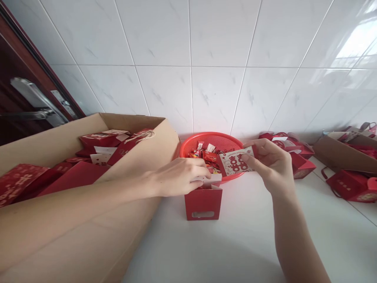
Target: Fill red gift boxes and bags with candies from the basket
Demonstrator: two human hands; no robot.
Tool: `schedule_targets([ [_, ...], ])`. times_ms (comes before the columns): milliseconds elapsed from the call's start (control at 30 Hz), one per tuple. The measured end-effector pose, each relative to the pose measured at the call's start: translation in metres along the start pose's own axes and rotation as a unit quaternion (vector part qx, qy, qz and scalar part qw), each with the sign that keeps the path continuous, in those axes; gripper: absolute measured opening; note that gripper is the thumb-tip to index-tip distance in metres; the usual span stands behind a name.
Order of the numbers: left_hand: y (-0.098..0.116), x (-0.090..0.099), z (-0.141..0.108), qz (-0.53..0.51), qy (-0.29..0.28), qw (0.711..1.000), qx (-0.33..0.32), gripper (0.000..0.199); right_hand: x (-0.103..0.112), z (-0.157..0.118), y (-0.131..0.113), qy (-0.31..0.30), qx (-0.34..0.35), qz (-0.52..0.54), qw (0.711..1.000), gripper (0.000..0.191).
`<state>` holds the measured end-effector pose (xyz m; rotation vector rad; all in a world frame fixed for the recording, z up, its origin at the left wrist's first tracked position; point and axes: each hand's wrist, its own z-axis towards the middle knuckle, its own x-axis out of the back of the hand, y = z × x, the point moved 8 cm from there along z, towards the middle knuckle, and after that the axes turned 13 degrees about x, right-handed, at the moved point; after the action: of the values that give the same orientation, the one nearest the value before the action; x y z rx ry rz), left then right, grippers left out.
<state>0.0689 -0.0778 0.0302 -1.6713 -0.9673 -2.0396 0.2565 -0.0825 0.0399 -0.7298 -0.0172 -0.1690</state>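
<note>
A small red gift box (pixel 203 205) stands upright on the white surface, with its top open and a pale flap raised. My left hand (pixel 185 177) is at the box's opening, its fingers curled on the edge by the flap; part of the fingertips is hidden. Pinched between thumb and fingers, a flat red and white printed packet (pixel 234 161) is in my right hand (pixel 272 161), above the near right rim of a red plastic basket (pixel 190 140). Wrapped candies (pixel 209 156) in shiny red and other colours lie in that basket, just behind the gift box.
A large cardboard carton (pixel 132 212) with red boxes (pixel 98 139) inside fills the left side. Closed red gift boxes (pixel 303 164) are grouped at the right, near another cardboard carton (pixel 332 155). Behind is a tiled wall (pixel 165 86); a door handle (pixel 38 98) is at upper left.
</note>
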Motion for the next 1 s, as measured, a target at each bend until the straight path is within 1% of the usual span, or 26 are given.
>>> schedule_targets([
  [100,-0.005,0.003,0.001,0.017,0.006,0.999,0.037,0.021,-0.006,-0.002,0.002,-0.029,-0.009,0.006,1.000,0.014],
  [167,-0.008,0.002,0.001,0.018,-0.016,0.998,0.054,0.021,-0.010,-0.003,0.002,-0.051,-0.009,0.007,0.999,0.012],
  [200,-0.009,-0.001,0.001,0.015,-0.039,0.997,0.060,0.021,-0.011,-0.004,0.003,-0.061,-0.006,0.008,0.998,0.012],
  [300,-0.015,-0.012,-0.001,-0.018,-0.134,0.987,0.081,0.023,-0.014,-0.003,0.003,-0.085,0.001,0.010,0.996,0.014],
  [333,-0.017,-0.015,-0.001,-0.033,-0.158,0.983,0.092,0.023,-0.015,-0.003,0.003,-0.092,0.003,0.010,0.996,0.014],
  [367,-0.021,-0.016,-0.001,-0.048,-0.170,0.979,0.105,0.023,-0.015,-0.003,0.003,-0.098,0.004,0.011,0.995,0.015],
  [500,-0.038,-0.013,0.004,-0.070,-0.155,0.970,0.172,0.026,-0.022,-0.004,0.009,-0.124,-0.011,0.029,0.992,0.018],
  [567,-0.044,-0.011,0.007,-0.058,-0.142,0.969,0.192,0.018,-0.029,-0.005,0.015,-0.136,-0.030,0.055,0.989,0.022],
  [633,-0.045,-0.007,0.011,-0.048,-0.115,0.975,0.186,0.012,-0.037,-0.006,0.023,-0.139,-0.053,0.092,0.985,0.027],
  [700,-0.044,-0.002,0.013,-0.055,-0.087,0.980,0.172,0.011,-0.046,-0.007,0.032,-0.136,-0.078,0.134,0.978,0.031],
  [733,-0.044,-0.002,0.014,-0.067,-0.086,0.979,0.171,0.012,-0.051,-0.008,0.036,-0.137,-0.092,0.156,0.974,0.033],
  [767,-0.045,-0.002,0.014,-0.082,-0.093,0.977,0.173,0.017,-0.056,-0.010,0.040,-0.139,-0.106,0.176,0.969,0.034],
  [867,-0.051,-0.007,0.014,-0.124,-0.134,0.966,0.185,0.030,-0.070,-0.015,0.049,-0.150,-0.136,0.215,0.955,0.038],
  [933,-0.056,-0.009,0.014,-0.134,-0.153,0.961,0.189,0.030,-0.075,-0.017,0.053,-0.154,-0.135,0.211,0.956,0.039],
  [1000,-0.063,-0.011,0.016,-0.145,-0.168,0.955,0.194,0.026,-0.077,-0.018,0.055,-0.153,-0.116,0.181,0.964,0.038],
])
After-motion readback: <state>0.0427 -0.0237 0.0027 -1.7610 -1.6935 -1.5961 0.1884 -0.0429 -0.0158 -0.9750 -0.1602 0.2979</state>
